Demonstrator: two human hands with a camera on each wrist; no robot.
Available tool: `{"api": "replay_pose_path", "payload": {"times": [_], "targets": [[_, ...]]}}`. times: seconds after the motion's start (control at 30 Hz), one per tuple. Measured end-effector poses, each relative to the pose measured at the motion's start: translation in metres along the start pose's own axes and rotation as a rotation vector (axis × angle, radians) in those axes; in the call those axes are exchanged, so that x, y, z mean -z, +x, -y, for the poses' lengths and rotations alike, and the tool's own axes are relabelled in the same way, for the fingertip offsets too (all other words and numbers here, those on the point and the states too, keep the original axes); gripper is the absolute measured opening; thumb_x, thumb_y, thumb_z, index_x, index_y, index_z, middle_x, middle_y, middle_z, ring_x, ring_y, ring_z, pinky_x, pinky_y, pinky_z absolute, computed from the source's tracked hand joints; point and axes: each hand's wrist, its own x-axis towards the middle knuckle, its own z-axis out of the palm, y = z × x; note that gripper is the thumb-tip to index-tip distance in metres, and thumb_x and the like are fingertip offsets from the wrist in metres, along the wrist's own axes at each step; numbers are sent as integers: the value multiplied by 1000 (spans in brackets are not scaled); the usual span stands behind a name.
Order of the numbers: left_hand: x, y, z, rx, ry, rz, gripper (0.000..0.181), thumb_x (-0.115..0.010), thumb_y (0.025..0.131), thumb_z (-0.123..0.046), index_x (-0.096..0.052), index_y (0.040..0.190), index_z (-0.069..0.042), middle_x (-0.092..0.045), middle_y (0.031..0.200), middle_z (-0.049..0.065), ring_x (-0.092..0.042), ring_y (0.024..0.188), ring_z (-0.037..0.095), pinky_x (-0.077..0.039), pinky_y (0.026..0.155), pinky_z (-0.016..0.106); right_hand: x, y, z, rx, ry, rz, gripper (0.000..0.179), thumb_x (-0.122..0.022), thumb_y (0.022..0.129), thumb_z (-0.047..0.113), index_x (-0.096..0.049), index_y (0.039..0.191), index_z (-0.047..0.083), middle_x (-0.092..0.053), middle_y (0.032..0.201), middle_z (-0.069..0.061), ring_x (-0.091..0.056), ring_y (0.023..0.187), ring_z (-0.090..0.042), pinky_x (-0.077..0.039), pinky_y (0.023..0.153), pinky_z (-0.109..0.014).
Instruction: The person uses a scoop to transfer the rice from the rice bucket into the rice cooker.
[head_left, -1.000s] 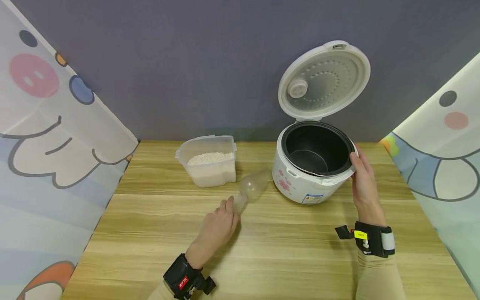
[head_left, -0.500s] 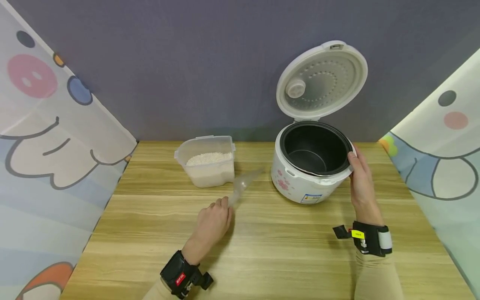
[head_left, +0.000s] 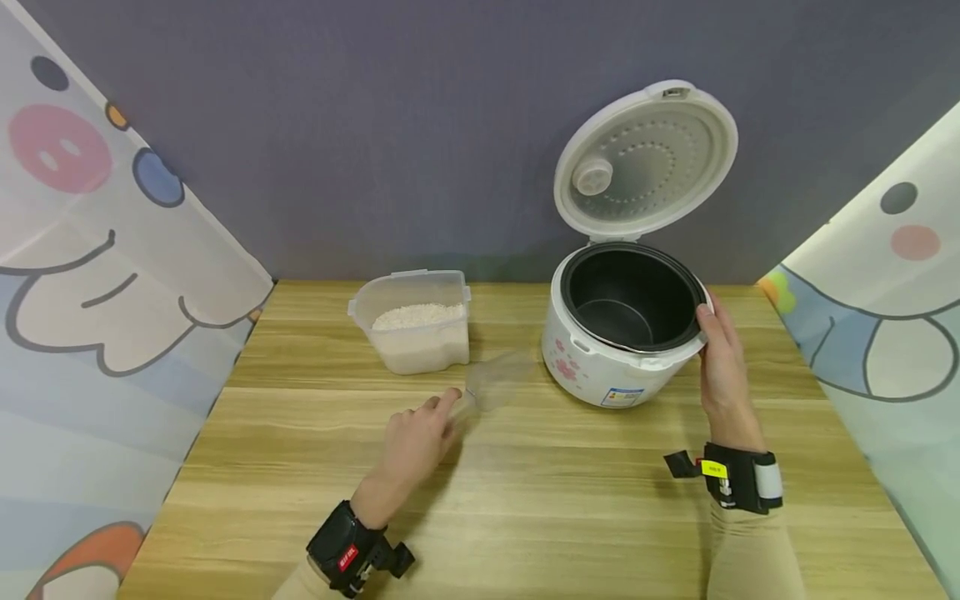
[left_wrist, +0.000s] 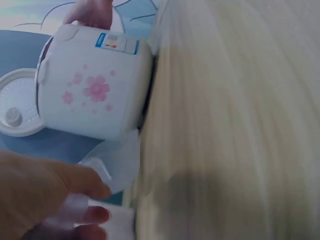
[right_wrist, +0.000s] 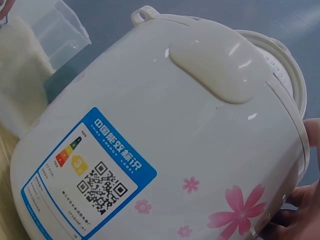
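Note:
My left hand [head_left: 415, 437] grips the handle of a clear plastic scoop [head_left: 498, 379], held low over the table between a rice container and a rice cooker. In the left wrist view the see-through scoop [left_wrist: 125, 162] points towards the cooker; no rice shows in it. White rice [head_left: 420, 317] partly fills the translucent container [head_left: 423, 354]. My right hand [head_left: 725, 367] holds the right side of the white rice cooker [head_left: 592, 371], thumb on the rim, fingers outside. The cooker's lid [head_left: 660, 167] stands up, and its dark inner pot [head_left: 618, 321] looks bare inside.
A wooden table [head_left: 562, 508] bears everything. Behind it rises a grey-blue wall panel [head_left: 375, 150]. Cartoon-printed sheets [head_left: 142, 275] flank the table on both sides. Both wrists wear black straps [head_left: 742, 479].
My left hand has drawn a little left and towards me, and the scoop has turned in it. The right hand stays on the cooker; the container and cooker have not moved.

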Motion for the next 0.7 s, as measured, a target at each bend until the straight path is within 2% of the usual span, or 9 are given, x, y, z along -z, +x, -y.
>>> {"api": "replay_pose_path", "payload": {"times": [0.13,0.2,0.27,0.37,0.47,0.6,0.7], "targets": [[15,2,10,-62,-2,-97,40,-87,80,-16,-64,112,-11,-74,81,7,-61,50,17,-39,38,26,0,0,0,10,3,-2,59,-46,110,35,-33,163,15,-30,168,-2,-23,152,-16,-16,120,-29],[24,3,17,-92,2,-137,40,-88,80,-20,-67,113,-10,-76,85,8,-69,61,21,-48,43,30,-1,0,0,11,-3,-1,59,-45,110,35,-33,163,14,-30,168,-2,-24,152,-16,-17,120,-29],[36,6,24,-119,7,-174,39,-87,82,-22,-69,114,-9,-77,87,8,-73,69,24,-53,48,33,0,1,-1,12,-2,0,59,-45,110,36,-32,163,14,-30,168,-1,-24,152,-15,-17,120,-28],[55,9,33,-144,15,-216,37,-82,87,-26,-69,115,-7,-77,89,11,-72,71,26,-54,49,36,0,1,-1,9,-12,-4,59,-44,110,37,-31,163,15,-30,168,-1,-24,152,-15,-18,119,-28],[76,13,42,-151,38,-240,34,-71,94,-29,-67,116,-5,-76,88,12,-71,70,28,-52,49,37,0,2,-1,8,-14,-8,59,-43,110,37,-31,163,16,-30,168,-1,-24,152,-15,-17,120,-29],[101,20,55,-156,118,-275,37,-53,105,-36,-66,117,-4,-75,87,13,-70,71,30,-49,52,39,1,2,-2,6,-18,-14,59,-43,110,37,-31,163,16,-29,169,-1,-23,152,-15,-14,121,-32],[115,24,67,-166,175,-306,44,-43,110,-39,-67,115,-3,-74,88,13,-70,73,32,-48,54,42,1,1,-3,4,-21,-16,59,-43,110,37,-31,163,14,-29,169,-2,-23,152,-14,-13,122,-33]]}}
